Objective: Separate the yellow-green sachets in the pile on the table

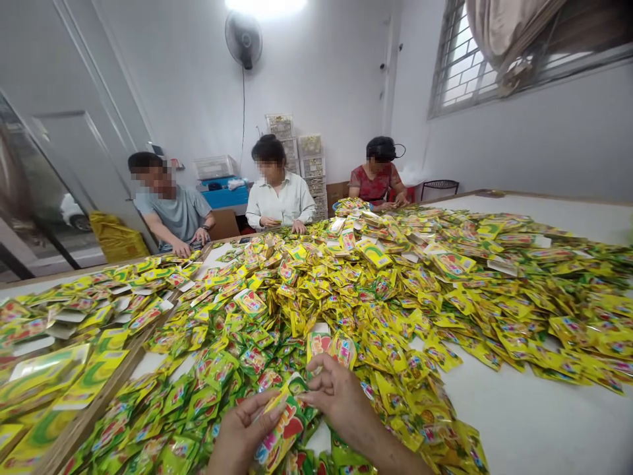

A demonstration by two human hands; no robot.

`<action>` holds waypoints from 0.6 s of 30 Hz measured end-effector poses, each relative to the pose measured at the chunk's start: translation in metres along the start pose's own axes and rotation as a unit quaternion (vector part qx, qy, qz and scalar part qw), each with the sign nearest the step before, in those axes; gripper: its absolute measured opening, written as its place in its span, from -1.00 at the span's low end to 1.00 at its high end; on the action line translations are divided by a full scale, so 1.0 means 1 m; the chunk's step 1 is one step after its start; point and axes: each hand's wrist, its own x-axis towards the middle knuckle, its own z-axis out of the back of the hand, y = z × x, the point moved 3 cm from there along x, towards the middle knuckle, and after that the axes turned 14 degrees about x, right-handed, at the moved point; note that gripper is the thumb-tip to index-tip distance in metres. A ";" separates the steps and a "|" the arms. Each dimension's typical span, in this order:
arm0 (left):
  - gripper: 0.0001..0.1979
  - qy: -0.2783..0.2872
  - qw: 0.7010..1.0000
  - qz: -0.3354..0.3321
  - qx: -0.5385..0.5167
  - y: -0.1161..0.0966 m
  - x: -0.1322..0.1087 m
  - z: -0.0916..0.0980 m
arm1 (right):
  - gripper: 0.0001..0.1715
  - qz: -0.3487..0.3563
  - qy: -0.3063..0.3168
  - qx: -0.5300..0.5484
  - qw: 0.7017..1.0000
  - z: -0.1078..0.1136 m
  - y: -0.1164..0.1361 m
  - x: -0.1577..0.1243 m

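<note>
My left hand point(243, 430) is at the bottom centre, fingers closed round a small stack of yellow-green packets point(283, 425). My right hand point(337, 397) is just right of it, fingertips pinched on the top edge of the same stack. In front of both hands lies a big heap of yellow-green snack packets point(376, 297), spread across the white table point(534, 415). Two upright packets point(329, 346) stand just beyond my right hand.
Three people sit along the far table edge: one in a grey shirt point(173, 214), one in white point(279, 198), one in red point(378, 181). Larger packets lie on a second table point(59, 343) at left. Stacked crates point(306, 161) and a wall fan point(244, 38) are behind.
</note>
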 end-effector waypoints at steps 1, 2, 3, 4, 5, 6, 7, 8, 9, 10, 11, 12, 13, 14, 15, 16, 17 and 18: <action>-0.58 -0.008 1.000 -0.005 0.006 -0.001 0.000 0.000 | -0.76 0.012 0.000 -0.032 0.999 -0.001 0.001 -0.001; -0.59 -0.016 1.000 -0.011 0.014 -0.001 0.000 0.001 | -0.78 0.023 0.006 -0.064 0.998 -0.002 0.003 -0.002; -0.60 -0.021 0.999 -0.018 0.024 -0.002 0.000 0.001 | -0.77 0.027 0.021 -0.088 0.996 -0.004 0.004 -0.004; -0.62 -0.020 0.999 -0.024 0.037 -0.003 -0.001 0.000 | -0.74 0.022 0.041 -0.102 0.994 -0.006 0.004 -0.006; -0.63 -0.014 0.998 -0.030 0.052 -0.003 -0.003 -0.001 | -0.71 0.011 0.065 -0.107 0.992 -0.007 0.005 -0.009; -0.64 -0.002 0.997 -0.037 0.067 -0.004 -0.004 -0.002 | -0.69 -0.005 0.090 -0.108 0.990 -0.009 0.005 -0.011; -0.65 0.010 0.995 -0.046 0.082 -0.005 -0.005 -0.004 | -0.66 -0.023 0.116 -0.106 0.987 -0.010 0.004 -0.013; -0.65 0.020 0.994 -0.054 0.094 -0.005 -0.006 -0.005 | -0.64 -0.039 0.140 -0.098 0.984 -0.012 0.004 -0.015; -0.66 0.025 0.993 -0.060 0.099 -0.006 -0.006 -0.006 | -0.63 -0.051 0.160 -0.083 0.982 -0.013 0.003 -0.016; -0.66 0.026 0.993 -0.061 0.096 -0.006 -0.005 -0.006 | -0.61 -0.057 0.170 -0.060 0.982 -0.014 0.002 -0.016; -0.66 0.021 0.994 -0.059 0.087 -0.006 -0.004 -0.006 | -0.60 -0.054 0.166 -0.029 0.984 -0.015 0.001 -0.015; -0.65 0.013 0.996 -0.056 0.074 -0.005 -0.001 -0.005 | -0.56 -0.046 0.148 0.000 0.988 -0.015 0.000 -0.013; -0.65 0.001 0.997 -0.053 0.060 -0.005 0.001 -0.004 | -0.51 -0.034 0.119 0.018 0.992 -0.015 -0.002 -0.011; -0.65 -0.010 0.997 -0.053 0.048 -0.004 0.003 -0.003 | -0.43 -0.021 0.087 0.017 0.996 -0.013 -0.003 -0.009; -0.63 -0.018 0.998 -0.055 0.041 -0.003 0.005 -0.002 | -0.36 -0.011 0.062 0.005 0.998 -0.012 -0.006 -0.006; -0.61 -0.019 0.997 -0.059 0.038 -0.002 0.006 -0.002 | -0.31 -0.009 0.049 -0.011 0.999 -0.011 -0.008 -0.004; -0.56 -0.010 0.997 -0.064 0.041 0.000 0.006 -0.004 | -0.29 -0.012 0.048 -0.022 0.999 -0.011 -0.011 -0.003; -0.51 0.002 0.996 -0.070 0.051 0.002 0.005 -0.006 | -0.30 -0.018 0.054 -0.023 0.998 -0.010 -0.014 -0.001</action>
